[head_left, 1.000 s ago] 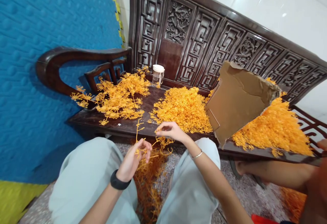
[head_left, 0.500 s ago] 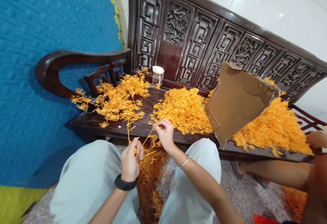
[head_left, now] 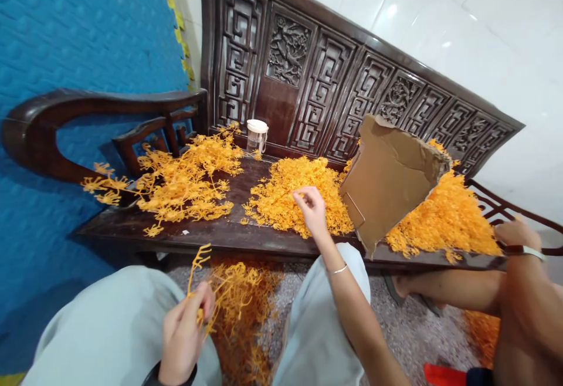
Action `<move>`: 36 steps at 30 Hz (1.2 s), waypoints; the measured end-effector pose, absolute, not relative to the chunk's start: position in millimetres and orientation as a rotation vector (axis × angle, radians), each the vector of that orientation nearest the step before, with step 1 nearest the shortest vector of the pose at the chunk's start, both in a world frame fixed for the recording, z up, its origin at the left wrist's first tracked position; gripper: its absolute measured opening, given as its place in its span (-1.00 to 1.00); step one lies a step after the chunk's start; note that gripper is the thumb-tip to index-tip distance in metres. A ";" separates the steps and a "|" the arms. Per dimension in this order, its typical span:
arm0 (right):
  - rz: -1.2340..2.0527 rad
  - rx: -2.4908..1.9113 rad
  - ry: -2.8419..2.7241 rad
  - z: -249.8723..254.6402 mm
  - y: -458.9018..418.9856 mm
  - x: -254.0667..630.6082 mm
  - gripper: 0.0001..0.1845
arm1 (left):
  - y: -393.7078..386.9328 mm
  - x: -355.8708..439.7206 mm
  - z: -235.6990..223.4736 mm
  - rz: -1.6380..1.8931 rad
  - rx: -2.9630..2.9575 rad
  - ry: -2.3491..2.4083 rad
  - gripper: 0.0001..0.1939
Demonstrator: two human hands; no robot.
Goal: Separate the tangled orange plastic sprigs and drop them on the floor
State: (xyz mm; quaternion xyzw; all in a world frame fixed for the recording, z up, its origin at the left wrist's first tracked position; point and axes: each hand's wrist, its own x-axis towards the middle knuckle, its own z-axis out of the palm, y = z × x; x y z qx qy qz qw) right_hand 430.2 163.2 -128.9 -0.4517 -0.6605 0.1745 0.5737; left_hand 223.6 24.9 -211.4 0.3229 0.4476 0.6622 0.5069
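Hands parted: right hand (head_left: 314, 211) shifted to pile (head_left: 278, 197), grip unclear; stem (head_left: 192, 270) now clamped in left hand (head_left: 185, 328) alone.

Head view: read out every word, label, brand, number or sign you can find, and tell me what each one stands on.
None can be read.
Cardboard: no lettering shows on the sides in view.
Cup: too small to tell whether it has any markings.
Black wristband: partly cut off; no text visible.
Bench back: carved patterns, no readable writing.
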 end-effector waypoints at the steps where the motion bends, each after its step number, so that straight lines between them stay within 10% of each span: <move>1: 0.363 -1.066 -1.526 -120.5 166.4 437.9 -0.82 | 24.2 223.0 -210.3 1.581 0.790 1.081 -0.55; 10: 0.396 -1.128 -1.292 -65.7 238.6 505.9 -0.61 | 31.0 222.1 -201.3 1.521 0.594 0.904 -0.55; 25: -0.063 -1.378 -1.587 -63.0 289.2 517.0 -0.83 | 34.1 233.5 -215.7 1.351 1.011 1.077 -0.53; 36: -0.001 -1.116 -1.708 -63.6 206.0 465.3 -0.80 | 36.7 238.5 -206.1 1.336 0.794 0.846 -0.53</move>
